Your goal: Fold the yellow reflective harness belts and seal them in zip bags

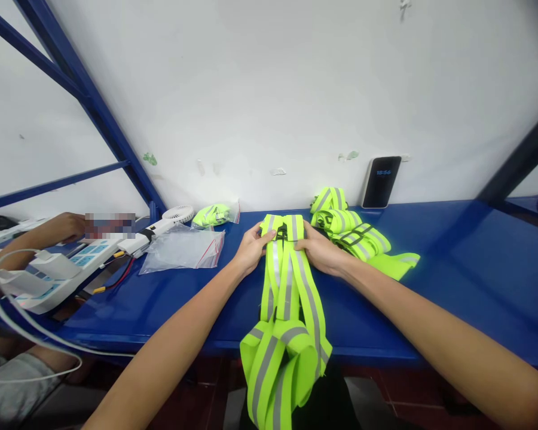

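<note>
Reflective straps (291, 327), yellow-green with grey stripes, stretch over the middle of the desk (457, 269) and hang in loose loops past its front edge. Both hands grip their top end: the left hand (253, 248) pinches the left side and the right hand (321, 249) the right, thumbs on top, with a black buckle (282, 232) between them. This set looks only partly gathered: the top end is held together, while the lower lengths dangle unfolded. Near the back edge, left of the hands, one folded bundle (213, 216) sits in a clear bag and seems finished. In front of it a flat clear bag (179, 248) lies unfilled. More straps (341, 222), heaped outside any bag, lie right of the hands towards the back edge, apparently left to handle.
</note>
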`<control>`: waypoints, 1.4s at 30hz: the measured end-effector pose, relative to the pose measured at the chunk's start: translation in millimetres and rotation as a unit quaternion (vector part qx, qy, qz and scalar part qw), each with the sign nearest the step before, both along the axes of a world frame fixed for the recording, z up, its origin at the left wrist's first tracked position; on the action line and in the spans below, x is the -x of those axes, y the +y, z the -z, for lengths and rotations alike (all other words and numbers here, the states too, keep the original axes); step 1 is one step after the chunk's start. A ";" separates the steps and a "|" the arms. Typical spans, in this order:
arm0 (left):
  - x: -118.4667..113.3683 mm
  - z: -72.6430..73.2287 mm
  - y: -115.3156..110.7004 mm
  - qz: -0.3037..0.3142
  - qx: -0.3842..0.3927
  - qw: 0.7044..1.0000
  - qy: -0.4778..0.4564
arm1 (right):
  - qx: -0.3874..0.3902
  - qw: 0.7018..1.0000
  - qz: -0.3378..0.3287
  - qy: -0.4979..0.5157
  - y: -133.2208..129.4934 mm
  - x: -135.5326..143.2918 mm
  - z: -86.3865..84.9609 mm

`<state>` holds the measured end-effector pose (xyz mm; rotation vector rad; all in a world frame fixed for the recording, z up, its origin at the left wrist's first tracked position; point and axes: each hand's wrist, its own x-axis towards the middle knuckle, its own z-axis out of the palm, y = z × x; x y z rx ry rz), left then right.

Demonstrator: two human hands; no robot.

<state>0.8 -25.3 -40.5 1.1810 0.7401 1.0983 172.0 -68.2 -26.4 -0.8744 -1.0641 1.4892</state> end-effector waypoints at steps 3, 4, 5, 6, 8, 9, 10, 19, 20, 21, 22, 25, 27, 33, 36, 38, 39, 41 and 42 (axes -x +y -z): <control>1.1 2.2 2.3 -0.008 -0.013 1.000 -0.006 | -0.022 1.000 -0.022 0.001 0.4 -0.6 3.4; 1.4 3.1 3.2 -0.006 -0.018 1.000 -0.007 | -0.026 0.999 -0.024 -0.002 0.8 -0.7 4.7; 1.7 4.0 4.1 -0.004 -0.026 1.000 -0.007 | -0.033 0.999 -0.021 -0.006 1.3 -0.9 6.0; 2.1 4.7 4.9 -0.002 -0.037 0.999 -0.004 | -0.044 0.999 -0.015 -0.014 1.7 -1.0 7.2; 2.9 5.0 5.9 0.001 -0.064 0.998 0.014 | -0.070 0.997 0.006 -0.038 2.3 -1.4 9.4; 3.3 4.7 6.0 0.000 -0.077 0.997 0.026 | -0.085 0.995 0.021 -0.055 2.6 -1.6 10.5; 3.7 4.1 5.9 -0.002 -0.087 0.995 0.040 | -0.099 0.992 0.034 -0.075 2.8 -2.0 11.5; 3.2 1.6 1.4 0.041 -0.137 0.985 0.101 | -0.169 0.966 0.058 -0.185 6.1 -7.9 14.9; 2.7 2.5 1.9 0.044 -0.144 0.984 0.096 | -0.178 0.964 0.061 -0.189 5.7 -8.0 14.1; 2.2 3.5 2.5 0.045 -0.149 0.984 0.090 | -0.185 0.961 0.061 -0.194 5.0 -7.9 13.0; 1.8 4.5 3.3 0.042 -0.154 0.984 0.081 | -0.191 0.960 0.059 -0.197 3.9 -7.4 11.8; 1.4 6.1 5.4 0.020 -0.163 0.984 0.063 | -0.189 0.965 0.038 -0.176 -0.3 -4.5 7.5; 1.8 5.8 6.0 0.007 -0.155 0.987 0.051 | -0.165 0.977 0.015 -0.137 -2.8 -1.8 4.4; 4.5 5.8 8.5 -0.035 -0.119 0.992 0.014 | -0.074 0.997 -0.025 0.012 -5.2 4.9 -2.4; 6.4 5.8 9.8 -0.040 -0.125 0.991 0.025 | -0.071 0.997 0.016 0.023 -4.6 6.1 -2.1; 7.9 3.7 8.5 -0.014 -0.108 0.994 0.022 | -0.070 0.997 0.028 0.018 -2.9 5.8 -0.4; 8.6 2.1 7.2 0.007 -0.096 0.995 0.015 | -0.071 0.997 0.030 0.018 -1.5 5.3 0.8; 9.6 -1.6 3.9 0.050 -0.074 0.996 0.002 | -0.073 0.996 0.044 0.019 2.2 3.9 3.6; 9.8 -3.3 2.4 0.063 -0.064 0.996 0.000 | -0.074 0.996 0.055 0.015 4.2 3.1 5.0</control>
